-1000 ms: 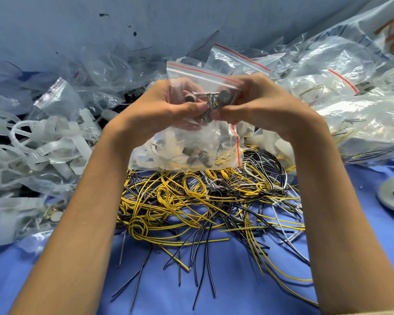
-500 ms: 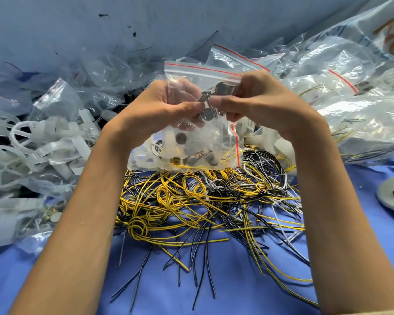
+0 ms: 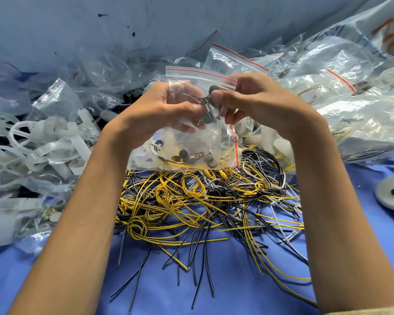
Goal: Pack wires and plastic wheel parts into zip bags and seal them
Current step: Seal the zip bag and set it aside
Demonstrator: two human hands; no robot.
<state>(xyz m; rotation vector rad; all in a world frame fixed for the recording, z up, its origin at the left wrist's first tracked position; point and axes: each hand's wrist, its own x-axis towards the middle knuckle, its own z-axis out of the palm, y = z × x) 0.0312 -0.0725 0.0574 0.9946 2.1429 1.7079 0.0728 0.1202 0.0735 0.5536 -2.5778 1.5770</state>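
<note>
- Both the left hand (image 3: 168,112) and the right hand (image 3: 255,101) are up over the bench (image 3: 237,287), close together, with the thumbs almost touching.
- The left hand holds a clear zip bag (image 3: 191,142), thumb in front and fingers curled behind it.
- The right hand pinches a little bunch of metal screws (image 3: 208,108) between thumb and fingers. I cannot tell if the screws are inside the bag or in front of it.
- The zip bag stands tall, its long way going up and down. Its red zip line is on top and runs side to side, dipping a bit to the right.
- Small round metal bits (image 3: 191,156) and some yellow wire lie in the bottom of the bag.
- Under the bag sits a messy pile of yellow, black and white wires (image 3: 203,196). Many loose ends point toward the person.
- White plastic wheel parts (image 3: 32,144) are heaped on the left.
- More clear bags (image 3: 350,105) with red lines are piled behind and to the right.
- One big bag (image 3: 373,26) at the top right has orange letters, cut off at the edge, so they cannot be read.
- A white round disc (image 3: 389,196) with dark bits on it lies at the right edge.
</note>
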